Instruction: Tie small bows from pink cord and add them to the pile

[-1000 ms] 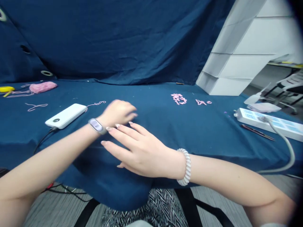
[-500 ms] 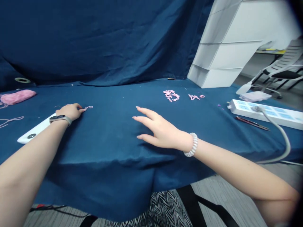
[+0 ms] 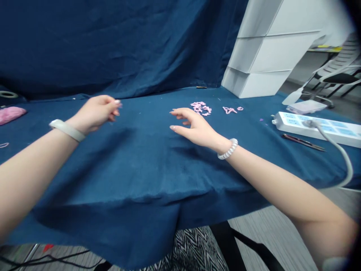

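Observation:
My left hand [image 3: 97, 111] is raised above the cloth with thumb and fingers pinched together. A short piece of pink yarn [image 3: 120, 104] shows faintly at its fingertips, mostly hidden and blurred. My right hand [image 3: 196, 128] hovers over the middle of the table, fingers apart and a little curled, holding nothing. Beyond it lies a curved cluster of small pink knotted yarn pieces [image 3: 200, 108]. A few more pink yarn pieces [image 3: 229, 110] sit just to its right. At the left edge is a bundle of pink yarn [image 3: 11, 114], with a loose yarn loop [image 3: 4, 145] nearer me.
Dark blue cloth [image 3: 135, 165] covers the table. At right lie a white power strip [image 3: 318, 126] with a plugged-in cable, thread snips [image 3: 303, 142] and a clear plastic box [image 3: 307, 107]. White stacked boxes [image 3: 254, 71] stand behind. A tape roll [image 3: 8, 94] is far left.
My left hand has lifted off the table with the pink yarn and moved right and away from me. My right hand has risen, its fingers more curled. The white device is out of sight.

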Demonstrator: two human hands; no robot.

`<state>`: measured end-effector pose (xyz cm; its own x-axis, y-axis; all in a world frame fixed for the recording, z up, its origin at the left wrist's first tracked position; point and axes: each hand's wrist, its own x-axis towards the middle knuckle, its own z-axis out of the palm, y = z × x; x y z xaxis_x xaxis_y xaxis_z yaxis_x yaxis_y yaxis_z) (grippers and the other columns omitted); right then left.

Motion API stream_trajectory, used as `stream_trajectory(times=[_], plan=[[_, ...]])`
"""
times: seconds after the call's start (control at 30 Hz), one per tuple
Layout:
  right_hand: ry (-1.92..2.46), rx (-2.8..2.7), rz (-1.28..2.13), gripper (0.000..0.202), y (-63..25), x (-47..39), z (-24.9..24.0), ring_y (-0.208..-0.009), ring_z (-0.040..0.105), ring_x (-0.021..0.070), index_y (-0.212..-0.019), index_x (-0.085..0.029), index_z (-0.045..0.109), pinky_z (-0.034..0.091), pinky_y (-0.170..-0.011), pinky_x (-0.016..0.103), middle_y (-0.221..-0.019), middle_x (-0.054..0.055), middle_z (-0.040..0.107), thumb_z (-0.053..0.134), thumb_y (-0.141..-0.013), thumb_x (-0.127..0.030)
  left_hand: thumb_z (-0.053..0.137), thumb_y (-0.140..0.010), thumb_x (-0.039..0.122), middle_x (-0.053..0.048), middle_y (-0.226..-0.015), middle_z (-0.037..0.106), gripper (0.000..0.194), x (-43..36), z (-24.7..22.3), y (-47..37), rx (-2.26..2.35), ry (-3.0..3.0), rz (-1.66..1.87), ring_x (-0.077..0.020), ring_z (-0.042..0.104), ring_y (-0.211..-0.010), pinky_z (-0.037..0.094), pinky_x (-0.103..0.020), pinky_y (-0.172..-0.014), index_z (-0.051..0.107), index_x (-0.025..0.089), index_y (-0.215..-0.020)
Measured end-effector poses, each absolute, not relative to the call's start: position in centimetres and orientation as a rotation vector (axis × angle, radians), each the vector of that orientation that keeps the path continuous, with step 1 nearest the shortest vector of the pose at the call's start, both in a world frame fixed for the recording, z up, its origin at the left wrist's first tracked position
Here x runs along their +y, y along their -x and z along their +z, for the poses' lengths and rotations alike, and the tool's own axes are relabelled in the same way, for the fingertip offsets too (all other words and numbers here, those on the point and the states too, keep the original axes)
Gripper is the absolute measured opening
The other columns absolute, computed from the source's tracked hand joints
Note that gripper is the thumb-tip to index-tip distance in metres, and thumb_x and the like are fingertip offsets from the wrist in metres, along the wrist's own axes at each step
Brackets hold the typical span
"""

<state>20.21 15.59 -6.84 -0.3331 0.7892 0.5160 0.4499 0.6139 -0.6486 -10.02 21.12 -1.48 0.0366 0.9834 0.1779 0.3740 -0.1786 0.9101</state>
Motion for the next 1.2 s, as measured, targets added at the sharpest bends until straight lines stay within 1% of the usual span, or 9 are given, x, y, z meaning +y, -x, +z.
stream_trajectory(times=[0.1, 0.17, 0.27, 0.37, 0.6, 0.83, 1.03, 1.1, 1.2], plan=[[0.91, -2.037, 0.611, 0.062, -19.1, 16.0, -6.7, -0.12, 0.057, 0.0238, -0.136, -0.009, 0.049, 0.046, -0.103, 0.039, -0.137, 0.017, 0.055, 0.066, -0.084, -0.038, 0.059, -0.092, 0.021, 0.002, -0.062, 0.062, 0.009, 17.7, -1.1, 3.9, 1.243, -1.723, 0.815, -0.0075, 0.055, -0.05, 0.041, -0.017, -0.048, 0.059, 0.013, -0.091], [0.793, -2.15, 0.701, 0.061, -18.5, 15.9, -6.9, -0.114, 0.06, 0.0218, -0.136, -0.008, 0.049, 0.046, -0.1, 0.036, -0.131, 0.015, 0.06, 0.066, -0.085, -0.037, 0.059, -0.09, 0.02, 0.002, -0.059, 0.061, 0.008, 15.9, -1.7, 1.3, 1.082, -1.685, 0.719, -0.0085, 0.054, -0.05, 0.047, -0.02, -0.052, 0.054, 0.015, -0.094], [0.762, -2.253, 0.767, 0.025, -18.2, 15.4, -7.7, -0.077, 0.065, 0.0136, -0.1, -0.013, 0.069, 0.047, -0.076, 0.027, -0.089, 0.004, 0.073, 0.061, -0.091, -0.034, 0.062, -0.088, 0.026, 0.004, -0.057, 0.058, 0.02, 14.9, -3.6, 0.2, 1.062, -1.614, 0.737, -0.0085, 0.052, -0.048, 0.046, -0.019, -0.049, 0.048, 0.017, -0.099], [0.847, -2.24, 0.795, 0.033, -18.6, 15.0, -8.3, -0.059, 0.059, 0.0095, -0.07, -0.014, 0.068, 0.042, -0.065, 0.023, -0.067, 0.001, 0.07, 0.057, -0.094, -0.035, 0.064, -0.087, 0.035, 0.004, -0.058, 0.059, 0.037, 15.5, -5.8, 0.8, 1.124, -1.637, 0.662, -0.0093, 0.054, -0.05, 0.046, -0.018, -0.05, 0.046, 0.017, -0.115], [0.974, -2.13, 0.757, 0.033, -20.9, 16.2, -8.4, -0.063, 0.058, 0.0103, -0.072, -0.015, 0.068, 0.043, -0.068, 0.025, -0.068, 0.0, 0.068, 0.056, -0.093, -0.037, 0.064, -0.086, 0.029, -0.003, -0.066, 0.068, 0.019, 16.6, -8.5, 2.8, 1.022, -1.524, 0.557, -0.0102, 0.062, -0.058, 0.051, -0.019, -0.058, 0.064, 0.015, -0.098], [1.145, -1.949, 0.712, 0.029, -22.3, 17.6, -8.8, -0.066, 0.056, 0.0121, -0.083, -0.015, 0.072, 0.042, -0.065, 0.027, -0.073, 0.002, 0.068, 0.059, -0.09, -0.04, 0.067, -0.085, 0.028, -0.006, -0.08, 0.073, 0.018, 16.3, -8.8, 3.5, 1.122, -1.531, 0.571, -0.0107, 0.066, -0.065, 0.054, -0.019, -0.061, 0.071, 0.015, -0.097], [1.115, -1.698, 0.839, 0.027, -22.3, 17.9, -9.2, -0.066, 0.062, 0.0134, -0.089, -0.016, 0.073, 0.048, -0.067, 0.029, -0.078, 0.005, 0.073, 0.061, -0.088, -0.04, 0.066, -0.085, 0.044, -0.001, -0.063, 0.061, 0.033, 16.3, -9.2, 3.2, 1.146, -1.263, 1.019, -0.0084, 0.057, -0.056, 0.051, -0.02, -0.059, 0.061, 0.015, -0.073], [1.111, -1.637, 0.85, 0.026, -22.2, 18.1, -9.3, -0.066, 0.062, 0.0129, -0.088, -0.016, 0.073, 0.049, -0.069, 0.029, -0.074, 0.004, 0.072, 0.062, -0.086, -0.04, 0.064, -0.086, 0.047, -0.002, -0.072, 0.062, 0.037, 16.4, -9.1, 3.2, 1.112, -1.157, 1.132, -0.0101, 0.059, -0.065, 0.052, -0.022, -0.063, 0.056, 0.015, -0.07], [1.05, -1.457, 0.984, 0.024, -22.0, 18.3, -9.5, -0.071, 0.063, 0.0116, -0.08, -0.016, 0.069, 0.051, -0.08, 0.03, -0.073, 0.002, 0.069, 0.064, -0.085, -0.039, 0.06, -0.089, 0.046, -0.004, -0.101, 0.066, 0.038, 16.7, -8.3, 3.5, 1.05, -1.011, 1.248, -0.0147, 0.063, -0.092, 0.055, -0.027, -0.078, 0.051, 0.017, -0.067]])
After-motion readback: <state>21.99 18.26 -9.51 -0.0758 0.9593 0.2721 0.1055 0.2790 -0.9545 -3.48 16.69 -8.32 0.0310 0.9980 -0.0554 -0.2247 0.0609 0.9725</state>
